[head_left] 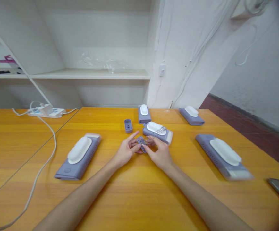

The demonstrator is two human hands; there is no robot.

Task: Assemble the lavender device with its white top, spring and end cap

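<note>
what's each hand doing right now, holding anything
Left hand: fingers pinched on the small purple part, index finger raised.
Right hand: fingers closed on the same small purple part.

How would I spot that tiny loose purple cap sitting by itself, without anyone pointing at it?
Start at the orange table and find the two hands meeting in its middle. Just beyond the left hand's fingers stands the small purple cap. Unlike the purple units around it, it is tiny and has no white top.
</note>
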